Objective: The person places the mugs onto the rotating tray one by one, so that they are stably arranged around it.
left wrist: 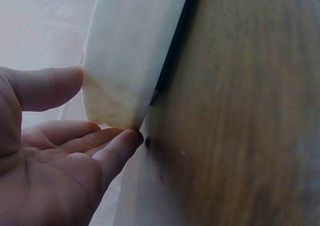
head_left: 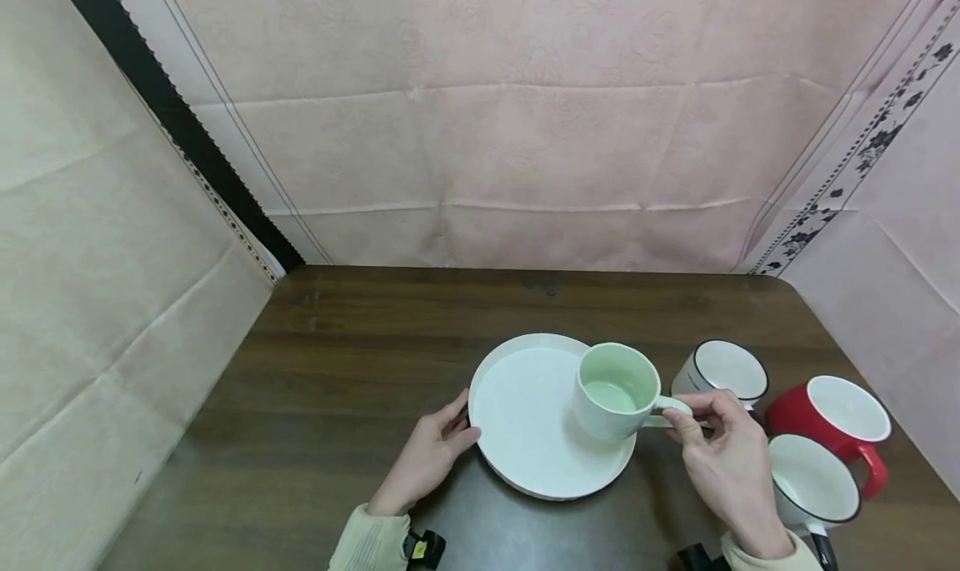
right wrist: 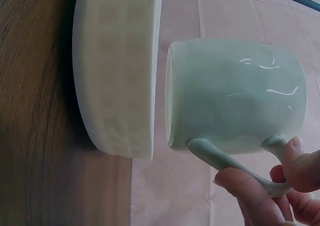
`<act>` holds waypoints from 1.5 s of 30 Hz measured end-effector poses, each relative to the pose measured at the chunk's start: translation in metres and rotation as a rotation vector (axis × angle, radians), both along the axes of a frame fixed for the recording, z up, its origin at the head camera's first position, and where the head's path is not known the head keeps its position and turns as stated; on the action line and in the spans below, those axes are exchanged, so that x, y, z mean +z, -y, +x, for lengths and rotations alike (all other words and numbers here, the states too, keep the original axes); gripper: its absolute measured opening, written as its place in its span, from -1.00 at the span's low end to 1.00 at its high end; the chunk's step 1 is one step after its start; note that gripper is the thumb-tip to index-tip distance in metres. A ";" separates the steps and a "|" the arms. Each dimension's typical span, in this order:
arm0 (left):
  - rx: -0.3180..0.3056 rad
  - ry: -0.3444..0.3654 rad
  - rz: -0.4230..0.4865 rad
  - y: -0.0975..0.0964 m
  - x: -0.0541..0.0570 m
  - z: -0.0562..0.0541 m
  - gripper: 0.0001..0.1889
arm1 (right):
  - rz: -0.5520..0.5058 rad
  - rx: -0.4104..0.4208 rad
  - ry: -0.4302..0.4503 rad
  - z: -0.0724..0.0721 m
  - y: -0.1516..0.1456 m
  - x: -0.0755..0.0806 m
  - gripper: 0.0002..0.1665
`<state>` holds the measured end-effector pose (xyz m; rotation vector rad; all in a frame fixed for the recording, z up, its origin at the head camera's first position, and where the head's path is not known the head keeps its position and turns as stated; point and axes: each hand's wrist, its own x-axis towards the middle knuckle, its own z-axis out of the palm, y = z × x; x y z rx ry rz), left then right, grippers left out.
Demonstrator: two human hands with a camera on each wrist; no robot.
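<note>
A pale green mug (head_left: 617, 392) hangs upright over the right part of a round white disc (head_left: 536, 417) with a thick side. In the right wrist view a narrow gap shows between the mug's base and the disc's top. My right hand (head_left: 727, 463) pinches the mug's handle (right wrist: 235, 166) between thumb and fingers. At the disc's left edge, my left hand (head_left: 431, 454) holds the rim. The left wrist view has the thumb at the disc's upper edge and the fingertips against its side, near the lower edge. The disc lies on the wooden table (head_left: 360, 371).
Right of the disc stand a white mug with a dark rim (head_left: 727, 371), a red mug (head_left: 817, 421) and another white mug with a black handle (head_left: 813, 479), close to my right hand. Pale cloth walls (head_left: 510, 154) enclose the table's back and sides.
</note>
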<state>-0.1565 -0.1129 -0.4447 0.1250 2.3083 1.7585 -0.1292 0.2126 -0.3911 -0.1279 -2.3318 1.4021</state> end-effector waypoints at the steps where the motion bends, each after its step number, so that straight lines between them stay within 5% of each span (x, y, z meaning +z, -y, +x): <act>1: -0.001 0.000 0.001 0.000 0.000 0.000 -0.34 | 0.000 -0.002 -0.003 0.000 0.000 -0.001 -0.76; 45: -0.008 -0.020 0.035 -0.001 -0.003 0.000 -0.35 | -0.032 0.072 0.025 -0.034 0.015 -0.015 -0.84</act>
